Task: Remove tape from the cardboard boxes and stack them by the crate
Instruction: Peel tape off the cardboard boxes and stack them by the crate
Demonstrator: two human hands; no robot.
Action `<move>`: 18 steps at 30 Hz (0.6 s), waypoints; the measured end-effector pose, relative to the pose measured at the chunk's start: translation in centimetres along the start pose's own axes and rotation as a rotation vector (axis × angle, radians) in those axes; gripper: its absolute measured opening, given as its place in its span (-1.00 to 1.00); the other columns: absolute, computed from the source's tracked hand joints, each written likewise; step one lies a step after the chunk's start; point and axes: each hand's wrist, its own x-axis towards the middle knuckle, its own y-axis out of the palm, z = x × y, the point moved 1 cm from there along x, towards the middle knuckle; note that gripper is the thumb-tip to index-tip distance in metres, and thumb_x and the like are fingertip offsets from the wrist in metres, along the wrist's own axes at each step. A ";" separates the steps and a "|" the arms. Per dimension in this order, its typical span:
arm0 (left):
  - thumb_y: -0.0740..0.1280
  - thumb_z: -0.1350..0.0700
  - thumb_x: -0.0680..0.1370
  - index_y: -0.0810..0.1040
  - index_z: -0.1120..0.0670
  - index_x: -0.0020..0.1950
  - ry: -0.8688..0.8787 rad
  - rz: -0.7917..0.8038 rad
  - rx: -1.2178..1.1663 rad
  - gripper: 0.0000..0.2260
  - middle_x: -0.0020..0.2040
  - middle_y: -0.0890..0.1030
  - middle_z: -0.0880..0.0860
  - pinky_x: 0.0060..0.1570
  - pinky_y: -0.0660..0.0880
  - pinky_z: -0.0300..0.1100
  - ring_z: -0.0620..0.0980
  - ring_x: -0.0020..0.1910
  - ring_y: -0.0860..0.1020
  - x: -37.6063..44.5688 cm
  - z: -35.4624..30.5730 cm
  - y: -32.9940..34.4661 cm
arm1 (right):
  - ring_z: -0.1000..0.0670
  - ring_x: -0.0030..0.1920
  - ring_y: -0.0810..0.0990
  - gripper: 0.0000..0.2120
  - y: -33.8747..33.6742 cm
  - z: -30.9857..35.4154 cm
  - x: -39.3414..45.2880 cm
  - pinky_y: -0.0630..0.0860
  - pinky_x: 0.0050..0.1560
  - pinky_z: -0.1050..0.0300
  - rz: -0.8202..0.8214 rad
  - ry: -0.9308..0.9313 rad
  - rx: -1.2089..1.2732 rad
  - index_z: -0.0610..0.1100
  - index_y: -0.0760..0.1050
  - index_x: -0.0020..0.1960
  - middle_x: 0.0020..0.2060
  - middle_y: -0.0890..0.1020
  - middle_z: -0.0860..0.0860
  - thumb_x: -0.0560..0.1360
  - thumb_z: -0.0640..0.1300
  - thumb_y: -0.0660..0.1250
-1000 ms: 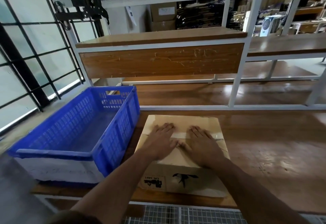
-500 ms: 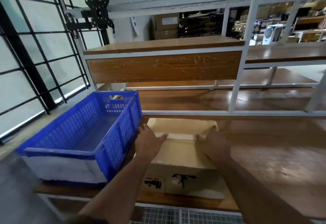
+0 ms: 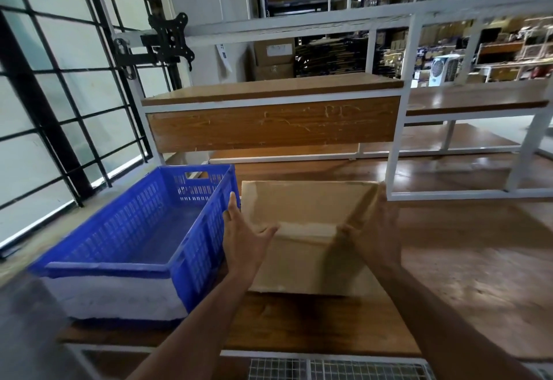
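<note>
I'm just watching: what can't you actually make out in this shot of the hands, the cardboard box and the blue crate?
Head view only:
- Cardboard box: motion blur smears it; tape can't be made out.
- Right hand: blurred, grip unclear.
- Left hand: its palm side faces away, against the box.
- Blue crate: near wall hides part of its floor.
- Background shelves: goods too small to identify.

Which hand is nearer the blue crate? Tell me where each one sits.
Left. The left hand grips the cardboard box on its crate-facing side, right beside the blue crate. The right hand holds the box's far side.
</note>
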 end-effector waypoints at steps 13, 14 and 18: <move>0.52 -0.38 0.26 -0.02 0.01 0.63 0.427 0.049 0.358 0.15 0.59 0.10 0.07 0.56 -0.03 0.02 0.06 0.58 0.05 0.6 0.2 -0.7 | -0.19 0.54 0.13 -0.14 0.0 0.9 0.3 0.03 0.51 -0.31 0.037 -0.408 -0.567 -0.07 0.34 0.43 0.51 0.26 -0.16 0.27 0.29 0.52; 0.51 -0.36 0.30 0.00 0.02 0.63 0.518 0.094 0.408 0.10 0.61 0.08 0.06 0.58 -0.03 0.07 0.05 0.60 0.01 1.0 -0.7 -0.6 | -0.14 0.56 0.10 -0.14 0.3 1.9 0.6 0.01 0.53 -0.27 0.129 -0.466 -0.567 -0.05 0.28 0.49 0.54 0.24 -0.10 0.33 0.28 0.48; 0.42 -0.26 0.49 0.06 0.02 0.63 0.661 0.369 0.531 -0.13 0.64 0.11 0.02 0.59 0.05 0.02 -0.02 0.62 0.05 2.3 -2.8 0.9 | 0.01 0.58 0.04 -0.18 1.7 5.1 1.7 -0.17 0.54 0.01 0.414 -0.555 -0.537 -0.05 0.06 0.59 0.58 0.14 -0.01 0.50 0.26 0.32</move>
